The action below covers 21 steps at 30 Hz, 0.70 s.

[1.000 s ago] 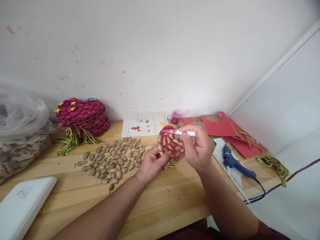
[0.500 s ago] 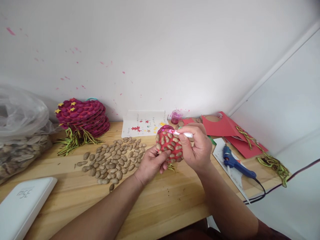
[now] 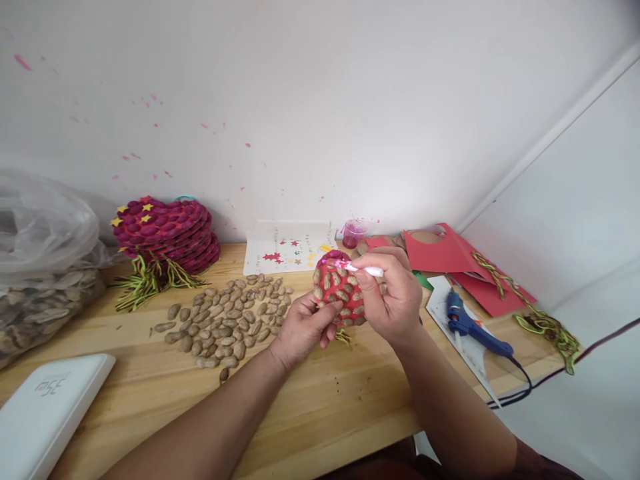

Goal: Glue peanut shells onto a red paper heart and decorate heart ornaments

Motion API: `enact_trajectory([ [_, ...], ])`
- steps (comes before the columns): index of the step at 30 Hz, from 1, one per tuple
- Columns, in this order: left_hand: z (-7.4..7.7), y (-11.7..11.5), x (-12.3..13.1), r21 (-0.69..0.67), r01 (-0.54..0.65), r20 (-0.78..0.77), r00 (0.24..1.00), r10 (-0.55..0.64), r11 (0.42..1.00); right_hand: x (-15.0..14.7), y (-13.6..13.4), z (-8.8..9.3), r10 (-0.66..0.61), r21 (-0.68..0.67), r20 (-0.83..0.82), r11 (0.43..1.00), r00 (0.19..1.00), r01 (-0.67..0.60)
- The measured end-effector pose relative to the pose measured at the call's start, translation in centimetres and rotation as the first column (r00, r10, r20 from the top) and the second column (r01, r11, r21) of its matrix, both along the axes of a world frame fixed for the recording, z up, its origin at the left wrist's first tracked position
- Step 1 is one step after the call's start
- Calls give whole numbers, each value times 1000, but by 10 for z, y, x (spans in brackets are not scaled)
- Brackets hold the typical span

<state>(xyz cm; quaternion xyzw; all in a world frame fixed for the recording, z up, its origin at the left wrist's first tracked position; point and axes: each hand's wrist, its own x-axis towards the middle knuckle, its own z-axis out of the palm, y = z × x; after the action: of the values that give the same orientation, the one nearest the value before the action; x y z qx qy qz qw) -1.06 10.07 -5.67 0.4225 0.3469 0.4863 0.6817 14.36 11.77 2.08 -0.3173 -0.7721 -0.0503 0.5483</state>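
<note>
My left hand (image 3: 313, 320) grips the lower left edge of a round red disc (image 3: 334, 293) covered with peanuts in their shells, its thumb on the front. A few peanuts along the top edge are painted magenta; the others are bare brown. Pinched in my right hand (image 3: 393, 290) is a white-handled paintbrush (image 3: 369, 270), its magenta-stained tip at the upper part of the disc. Some green and yellow yarn (image 3: 344, 337) hangs below the disc. A small clear cup of magenta paint (image 3: 353, 235) stands behind, near the wall.
Loose peanuts (image 3: 225, 327) spread left of my hands. Further left are a stack of magenta peanut discs (image 3: 165, 233), a plastic bag of peanuts (image 3: 45, 300) and a white device (image 3: 55, 407). A blue glue gun (image 3: 475, 327) and red paper (image 3: 450, 260) lie right; a white sheet (image 3: 257, 250) lies behind.
The brush tip has shifted slightly right and down along the top of the disc. My left hand keeps its grip, and the surrounding things look the same.
</note>
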Motion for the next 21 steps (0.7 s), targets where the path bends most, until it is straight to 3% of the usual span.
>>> enact_trajectory([
  [21,0,1,1,-11,-19,-18,1000,18,1000,1,0,0,-36,-6,-10,999,999,36],
])
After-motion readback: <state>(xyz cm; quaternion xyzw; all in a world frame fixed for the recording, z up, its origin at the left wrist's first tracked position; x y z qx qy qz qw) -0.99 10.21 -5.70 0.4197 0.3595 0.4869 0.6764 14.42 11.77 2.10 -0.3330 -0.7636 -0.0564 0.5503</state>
